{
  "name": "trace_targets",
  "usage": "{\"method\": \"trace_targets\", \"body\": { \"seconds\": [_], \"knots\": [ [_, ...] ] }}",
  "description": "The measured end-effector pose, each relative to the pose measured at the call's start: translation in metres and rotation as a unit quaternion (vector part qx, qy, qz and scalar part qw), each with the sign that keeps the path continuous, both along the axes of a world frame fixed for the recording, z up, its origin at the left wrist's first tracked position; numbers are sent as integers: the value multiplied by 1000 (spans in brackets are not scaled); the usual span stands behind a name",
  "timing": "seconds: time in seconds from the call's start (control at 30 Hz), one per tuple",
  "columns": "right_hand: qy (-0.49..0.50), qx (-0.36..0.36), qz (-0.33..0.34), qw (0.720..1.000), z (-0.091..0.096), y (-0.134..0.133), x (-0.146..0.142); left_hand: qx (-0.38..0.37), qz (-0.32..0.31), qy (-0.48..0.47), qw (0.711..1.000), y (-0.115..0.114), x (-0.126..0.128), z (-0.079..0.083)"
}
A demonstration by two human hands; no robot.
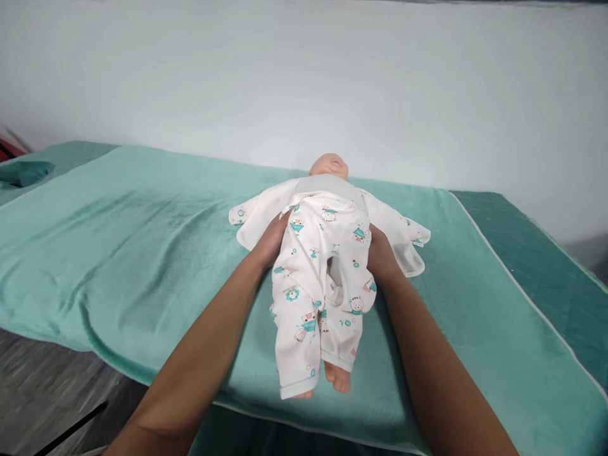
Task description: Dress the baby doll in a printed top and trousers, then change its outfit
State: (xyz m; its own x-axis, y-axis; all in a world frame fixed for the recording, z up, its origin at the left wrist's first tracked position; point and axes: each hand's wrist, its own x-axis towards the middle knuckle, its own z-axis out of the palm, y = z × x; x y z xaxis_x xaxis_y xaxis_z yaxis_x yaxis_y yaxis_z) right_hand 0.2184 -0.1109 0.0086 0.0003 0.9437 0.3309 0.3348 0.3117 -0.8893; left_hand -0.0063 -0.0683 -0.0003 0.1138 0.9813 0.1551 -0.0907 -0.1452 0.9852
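Note:
A baby doll (329,166) lies on its back, its head toward the wall and its feet toward me. It wears white printed trousers (304,253) with teal and pink pictures, pulled up to its waist. My left hand (274,239) grips the trousers at the hip on the left, its fingers mostly hidden behind the cloth. On the other hip, my right hand (381,253) holds the trousers the same way, fingertips out of sight. Under the doll, a white printed baby shirt (396,225) lies spread open with its sleeves out to both sides. Bare toes (338,378) show below one trouser leg.
A teal plush cover (142,253), wrinkled on the left, drapes the treatment table. Darker green cloth (517,253) shows at the right end, with a hole in the table's left end. A pale wall (304,82) stands behind; grey floor (42,386) shows lower left.

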Motion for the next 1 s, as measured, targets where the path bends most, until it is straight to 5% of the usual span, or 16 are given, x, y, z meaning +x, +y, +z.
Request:
{"method": "trace_targets", "body": {
  "seconds": [0.2,0.43,0.63,0.77,1.0],
  "knots": [
    [-21,7,-18,1000,-5,0,2,32,15,74,997,1,-5,-4],
    [-20,7,-11,1000,-7,1,3,-1,5,44,999,0,-5,-2],
    [-40,-1,-56,998,-14,7,4,-20,102,22,994,-2,-7,1],
    [-32,-42,-119,991,-20,17,7,-22,129,-61,990,0,-6,-1],
    [113,-45,-182,976,-26,30,8,-68,84,-211,971,4,-6,-2]
  ]
}}
